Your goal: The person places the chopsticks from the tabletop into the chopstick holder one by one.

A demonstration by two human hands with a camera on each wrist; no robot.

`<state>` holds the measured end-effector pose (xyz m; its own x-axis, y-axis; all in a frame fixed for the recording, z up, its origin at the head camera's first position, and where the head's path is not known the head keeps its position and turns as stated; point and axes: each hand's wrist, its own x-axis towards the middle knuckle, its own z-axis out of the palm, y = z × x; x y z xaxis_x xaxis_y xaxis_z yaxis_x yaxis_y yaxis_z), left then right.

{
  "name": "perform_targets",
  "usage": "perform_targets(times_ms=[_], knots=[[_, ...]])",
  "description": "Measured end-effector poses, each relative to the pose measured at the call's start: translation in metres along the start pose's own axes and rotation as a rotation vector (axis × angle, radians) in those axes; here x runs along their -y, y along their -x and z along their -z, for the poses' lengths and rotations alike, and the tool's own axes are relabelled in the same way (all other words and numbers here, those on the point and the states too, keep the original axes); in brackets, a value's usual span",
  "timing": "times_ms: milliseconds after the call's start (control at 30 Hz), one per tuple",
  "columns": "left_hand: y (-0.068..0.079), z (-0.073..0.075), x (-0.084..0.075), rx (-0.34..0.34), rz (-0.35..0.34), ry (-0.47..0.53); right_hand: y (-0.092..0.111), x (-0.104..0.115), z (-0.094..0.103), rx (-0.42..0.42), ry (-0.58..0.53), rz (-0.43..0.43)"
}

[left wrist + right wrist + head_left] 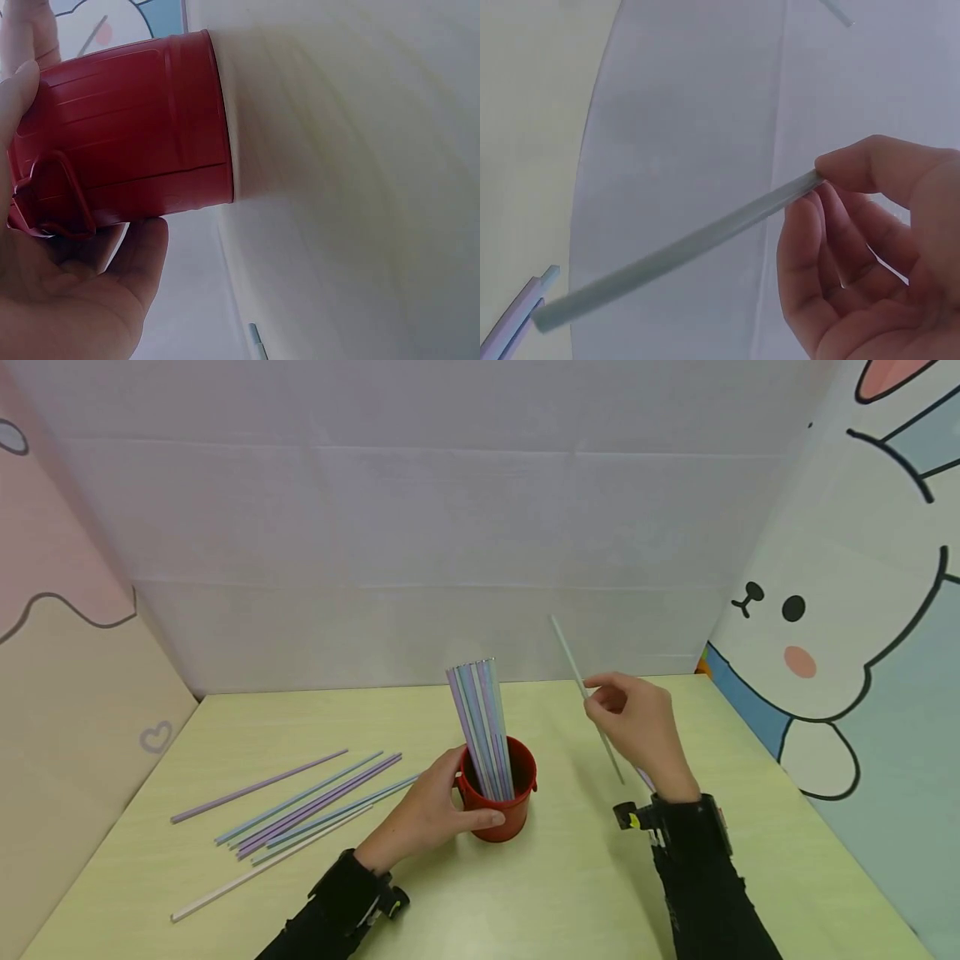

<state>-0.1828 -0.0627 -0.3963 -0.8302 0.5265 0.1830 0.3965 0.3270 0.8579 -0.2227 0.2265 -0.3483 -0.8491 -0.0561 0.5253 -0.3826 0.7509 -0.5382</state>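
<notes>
A small red bucket [516,817] with side handles stands upright on the table. My left hand [427,818] grips its left side, thumb across the front; in the left wrist view the fingers wrap round the red wall. Out of the bucket leans a bundle of pastel straws [480,727], purple, blue and pale green. To the right, my right hand [637,722] pinches a pale green straw [568,653] between thumb and fingertips, holding it tilted above the table. The right wrist view shows this straw [682,251] slanting down to the left from the pinch.
Several loose straws [315,810] lie spread on the pale yellow table [570,893], left of the bucket. A purple straw [645,779] shows partly behind the right wrist, with more straw ends [514,319] in the right wrist view. White and cartoon-printed panels enclose the table.
</notes>
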Motion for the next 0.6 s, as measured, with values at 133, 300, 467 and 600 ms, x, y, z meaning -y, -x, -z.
perform_targets(times_ms=[133,300,467,600], knots=[[-0.001,0.0,0.0,0.0,-0.007,0.0,-0.001,0.009,0.004,-0.036,-0.041,0.033],[0.0,0.0,-0.001,0.0,-0.013,-0.001,0.0,0.02,0.008,-0.073,-0.102,0.055],[-0.001,0.0,0.0,-0.002,-0.019,-0.004,0.002,0.034,0.012,-0.092,-0.214,0.062],[-0.001,0.0,0.0,-0.003,-0.007,-0.008,0.004,0.055,0.015,-0.091,-0.32,0.086]])
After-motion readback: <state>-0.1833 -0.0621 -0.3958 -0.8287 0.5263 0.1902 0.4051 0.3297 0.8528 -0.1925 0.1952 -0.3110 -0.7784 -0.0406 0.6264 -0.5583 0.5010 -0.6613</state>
